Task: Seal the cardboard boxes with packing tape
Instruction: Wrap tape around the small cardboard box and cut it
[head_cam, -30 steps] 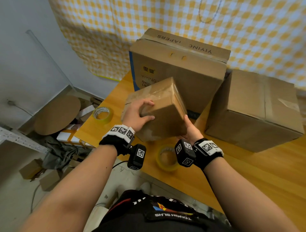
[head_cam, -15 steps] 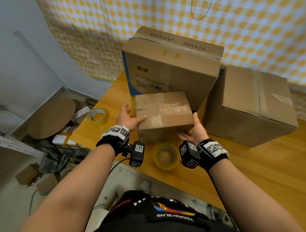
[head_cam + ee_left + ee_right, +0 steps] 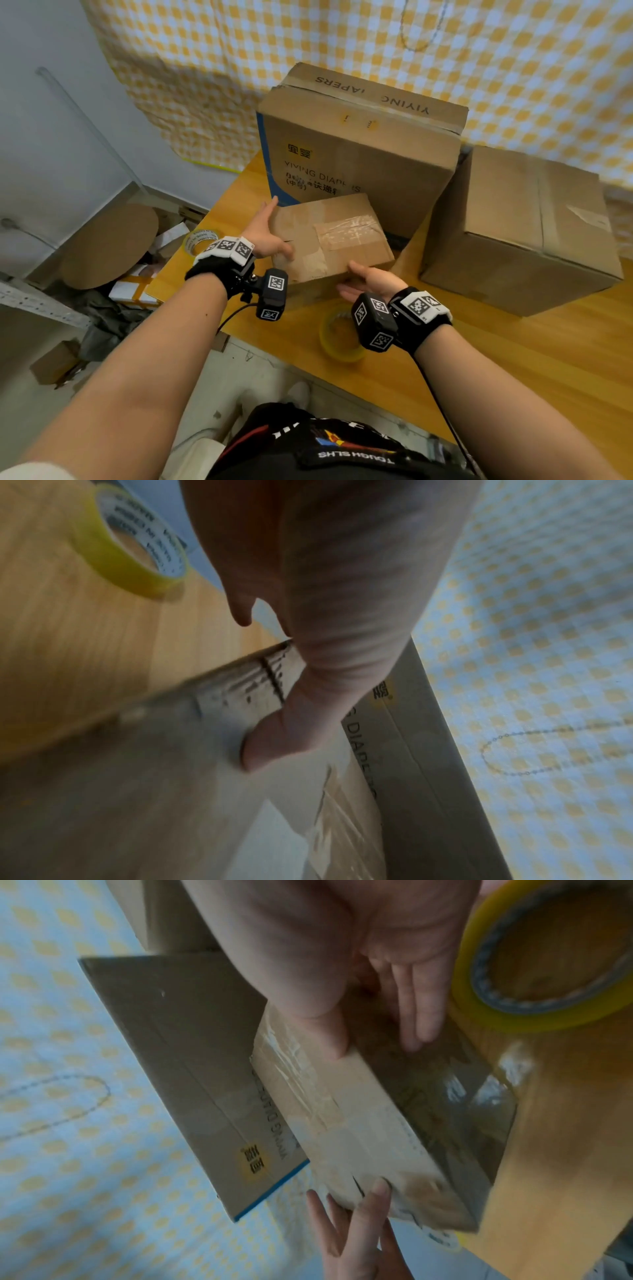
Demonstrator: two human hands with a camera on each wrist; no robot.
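**Steadying a small taped box between both hands**

Resting flat on the wooden table (image 3: 513, 359), the small cardboard box (image 3: 329, 236) sits right in front of the large printed diaper carton (image 3: 359, 161), old clear tape across its top. The left hand (image 3: 265, 233) lies along the box's left side, fingers straight, thumb on the top. The right hand (image 3: 373, 282) touches the near right corner, fingers relaxed and extended. One yellow tape roll (image 3: 340, 337) lies just beside the right wrist; another tape roll (image 3: 200, 240) sits near the table's left edge. A plain brown carton (image 3: 524, 233) stands to the right.
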